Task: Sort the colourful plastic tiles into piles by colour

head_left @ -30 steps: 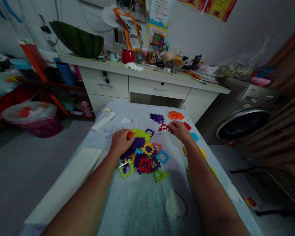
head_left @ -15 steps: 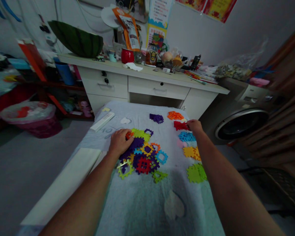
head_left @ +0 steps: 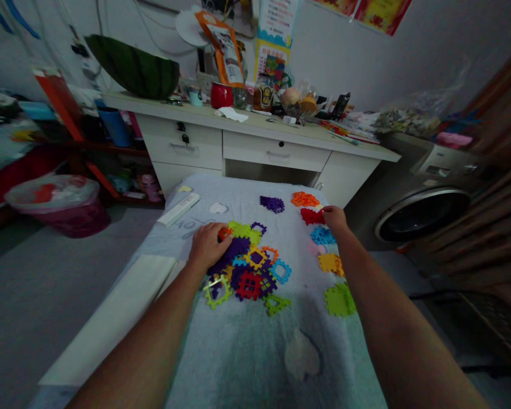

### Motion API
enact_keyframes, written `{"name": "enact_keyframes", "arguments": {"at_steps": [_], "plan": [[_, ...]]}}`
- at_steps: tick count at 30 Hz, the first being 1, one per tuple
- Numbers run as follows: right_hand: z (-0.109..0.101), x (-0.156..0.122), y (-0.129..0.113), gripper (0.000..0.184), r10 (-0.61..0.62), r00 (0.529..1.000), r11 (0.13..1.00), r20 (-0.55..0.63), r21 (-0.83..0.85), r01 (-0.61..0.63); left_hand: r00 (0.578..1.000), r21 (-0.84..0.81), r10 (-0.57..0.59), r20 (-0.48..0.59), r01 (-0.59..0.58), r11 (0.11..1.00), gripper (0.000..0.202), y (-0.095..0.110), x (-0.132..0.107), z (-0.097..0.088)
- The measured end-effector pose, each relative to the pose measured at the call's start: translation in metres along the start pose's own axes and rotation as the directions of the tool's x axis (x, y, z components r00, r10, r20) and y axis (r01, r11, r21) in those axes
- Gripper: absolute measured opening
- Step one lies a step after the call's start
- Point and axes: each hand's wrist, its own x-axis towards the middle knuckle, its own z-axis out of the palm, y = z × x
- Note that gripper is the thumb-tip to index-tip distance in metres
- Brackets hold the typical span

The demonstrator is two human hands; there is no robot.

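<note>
A heap of mixed coloured plastic puzzle tiles (head_left: 250,267) lies in the middle of a pale blue cloth-covered table (head_left: 247,352). My left hand (head_left: 206,245) rests on the heap's left side with its fingers curled over an orange piece. My right hand (head_left: 334,218) is at the table's right edge, fingers closed at the stack of red tiles (head_left: 310,216). Sorted stacks sit near it: orange (head_left: 304,199), purple (head_left: 272,203), blue (head_left: 321,234), yellow (head_left: 330,262) and green (head_left: 339,299).
A white remote (head_left: 179,209) lies at the table's far left corner. A white desk with drawers (head_left: 255,147), crowded with clutter, stands behind the table. A washing machine (head_left: 421,213) is to the right and a pink bin (head_left: 55,204) to the left.
My right hand carried a red tile from beside the heap over to the red stack at the right and stays there. My left hand has kept its place on the heap.
</note>
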Motion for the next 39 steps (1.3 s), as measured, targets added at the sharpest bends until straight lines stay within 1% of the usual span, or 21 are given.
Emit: {"name": "enact_keyframes", "arguments": {"at_steps": [2, 4, 6, 8, 9, 10, 12, 13, 14, 16, 18, 20, 24, 26, 28, 31, 32, 35, 37, 39], "plan": [[-0.001, -0.008, -0.008, 0.031, 0.026, 0.999, 1.0, -0.021, 0.013, -0.026, 1.0, -0.005, 0.002, -0.004, -0.002, 1.0, 0.029, 0.0, 0.0, 0.0], [-0.004, -0.02, -0.021, 0.033, 0.014, 1.0, 0.998, -0.022, 0.062, -0.013, 1.0, -0.006, 0.0, -0.01, -0.001, 1.0, 0.028, 0.0, 0.0, 0.001], [-0.007, -0.039, -0.039, 0.03, -0.063, 0.998, 0.991, 0.026, 0.122, 0.059, 1.0, -0.01, -0.004, -0.017, 0.004, 1.0, 0.027, -0.001, 0.0, 0.001], [-0.008, -0.062, -0.06, 0.023, -0.185, 0.973, 0.973, 0.142, 0.166, 0.161, 1.0, -0.018, -0.007, -0.021, 0.007, 1.0, 0.027, 0.0, 0.0, 0.002], [-0.009, -0.076, -0.07, 0.022, -0.254, 0.943, 0.956, 0.214, 0.205, 0.21, 1.0, -0.022, -0.006, -0.022, 0.005, 1.0, 0.026, 0.0, -0.001, 0.002], [-0.008, -0.09, -0.08, 0.021, -0.321, 0.899, 0.936, 0.297, 0.245, 0.254, 1.0, -0.025, -0.003, -0.021, 0.002, 1.0, 0.026, 0.0, -0.001, 0.002], [-0.005, -0.118, -0.096, 0.019, -0.431, 0.766, 0.9, 0.477, 0.287, 0.328, 1.0, -0.033, 0.004, -0.021, -0.005, 0.999, 0.026, -0.001, -0.001, 0.002], [-0.002, -0.131, -0.103, 0.017, -0.461, 0.709, 0.887, 0.535, 0.289, 0.359, 1.0, -0.039, 0.005, -0.021, -0.005, 0.999, 0.025, -0.001, -0.001, 0.002], [0.001, -0.143, -0.108, 0.016, -0.473, 0.67, 0.88, 0.571, 0.274, 0.388, 1.0, -0.044, 0.003, -0.022, -0.004, 0.999, 0.025, -0.002, -0.001, 0.003], [0.007, -0.163, -0.115, 0.013, -0.487, 0.636, 0.866, 0.598, 0.237, 0.441, 1.0, -0.05, 0.003, -0.024, -0.004, 0.999, 0.025, -0.004, -0.001, 0.004], [0.013, -0.177, -0.119, 0.013, -0.495, 0.629, 0.855, 0.6, 0.206, 0.477, 1.0, -0.047, 0.011, -0.026, -0.012, 0.999, 0.025, -0.005, 0.0, 0.005], [0.016, -0.185, -0.12, 0.018, -0.506, 0.629, 0.845, 0.591, 0.192, 0.499, 0.999, -0.047, 0.02, -0.029, -0.022, 0.999, 0.024, -0.006, 0.0, 0.007], [0.02, -0.191, -0.118, 0.029, -0.523, 0.656, 0.842, 0.545, 0.21, 0.497, 0.999, -0.059, 0.026, -0.041, -0.029, 0.998, 0.024, -0.007, 0.001, 0.007], [0.021, -0.192, -0.116, 0.036, -0.511, 0.676, 0.857, 0.53, 0.256, 0.447, 0.999, -0.058, 0.022, -0.041, -0.024, 0.998, 0.024, -0.006, 0.001, 0.007], [0.022, -0.191, -0.114, 0.039, -0.487, 0.699, 0.873, 0.524, 0.326, 0.363, 0.999, -0.058, 0.019, -0.037, -0.021, 0.998, 0.025, -0.006, 0.001, 0.007], [0.023, -0.188, -0.111, 0.031, -0.436, 0.731, 0.878, 0.525, 0.427, 0.217, 0.999, -0.063, 0.025, -0.036, -0.027, 0.998, 0.026, -0.007, 0.0, 0.007], [0.023, -0.186, -0.11, 0.028, -0.419, 0.735, 0.874, 0.533, 0.457, 0.167, 0.999, -0.065, 0.028, -0.037, -0.031, 0.997, 0.026, -0.007, 0.0, 0.007], [0.02, -0.183, -0.108, 0.022, -0.387, 0.725, 0.845, 0.57, 0.534, 0.03, 0.999, -0.066, 0.031, -0.037, -0.034, 0.997, 0.025, -0.008, 0.0, 0.008], [0.017, -0.18, -0.107, 0.02, -0.379, 0.726, 0.823, 0.574, 0.567, -0.019, 0.999, -0.068, 0.029, -0.039, -0.032, 0.997, 0.025, -0.008, 0.0, 0.008], [0.014, -0.178, -0.107, 0.018, -0.384, 0.753, 0.807, 0.535, 0.59, -0.007, 0.999, -0.069, 0.026, -0.039, -0.029, 0.997, 0.026, -0.007, 0.0, 0.007]]}}
